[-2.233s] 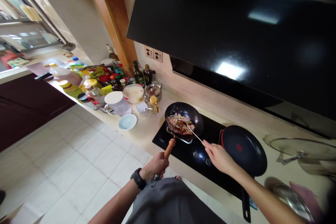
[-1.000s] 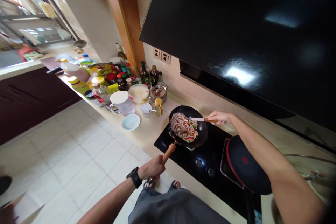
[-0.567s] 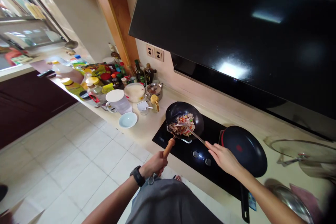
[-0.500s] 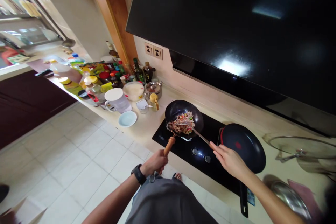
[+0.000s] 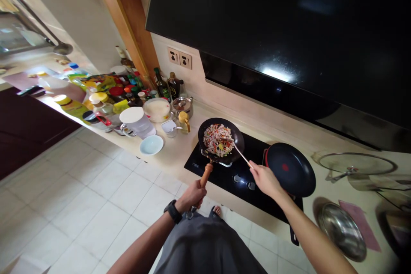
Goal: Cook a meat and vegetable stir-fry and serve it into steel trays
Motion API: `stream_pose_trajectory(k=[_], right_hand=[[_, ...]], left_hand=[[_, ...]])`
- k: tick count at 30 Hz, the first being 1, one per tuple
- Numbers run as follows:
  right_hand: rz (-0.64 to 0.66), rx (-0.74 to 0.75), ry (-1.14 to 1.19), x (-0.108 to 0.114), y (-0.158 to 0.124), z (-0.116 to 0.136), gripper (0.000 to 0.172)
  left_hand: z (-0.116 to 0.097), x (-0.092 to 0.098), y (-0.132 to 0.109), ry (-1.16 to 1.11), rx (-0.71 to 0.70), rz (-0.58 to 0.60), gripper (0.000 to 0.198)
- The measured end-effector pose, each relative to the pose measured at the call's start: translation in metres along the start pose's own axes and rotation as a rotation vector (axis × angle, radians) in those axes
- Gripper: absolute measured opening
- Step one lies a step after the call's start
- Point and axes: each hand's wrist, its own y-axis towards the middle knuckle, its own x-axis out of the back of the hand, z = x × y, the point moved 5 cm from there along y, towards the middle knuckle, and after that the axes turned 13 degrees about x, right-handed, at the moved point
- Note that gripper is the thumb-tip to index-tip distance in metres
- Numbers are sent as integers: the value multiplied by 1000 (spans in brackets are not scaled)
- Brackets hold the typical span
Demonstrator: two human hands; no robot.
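Note:
A black wok stands over the left part of the black cooktop. Chopped meat with red and green bits is spread across the wok's bottom. My left hand is closed around the wok's wooden handle. In my right hand is the handle of a metal spatula, whose blade lies among the food. Just right of my right hand sits a black frying pan with a red spot at its centre.
Left of the wok are a pale blue bowl, a lidded pitcher, a small white seasoning tub and several bottles. A glass lid and a steel bowl lie to the right. The range hood hangs above.
The food has gone from a heap at the wok's near side to a wider spread. The wok now sits flatter, and the spatula has moved slightly. The camera view has shifted.

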Motion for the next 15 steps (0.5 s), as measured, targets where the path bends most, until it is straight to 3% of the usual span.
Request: stream_pose_trajectory(k=[4,7,9,12,15], right_hand=[[-183,-54,215,15,5,-46,48],[-192,-177,326,9,34,-69,45],[-112,-261,524,-1,58,-79,41],[148,-346,915,-11,90,-83,33],[381,-402,1139,-6,112,-74,24]], left_hand=[[1,2,-2,-10,65,-51,23],[0,2,-2,-16,74,-53,26],[-2,3,-2,-11,70,-44,28],[-5,6,-6,-19,65,-24,30],[-8,9,-10,-34,70,-23,28]])
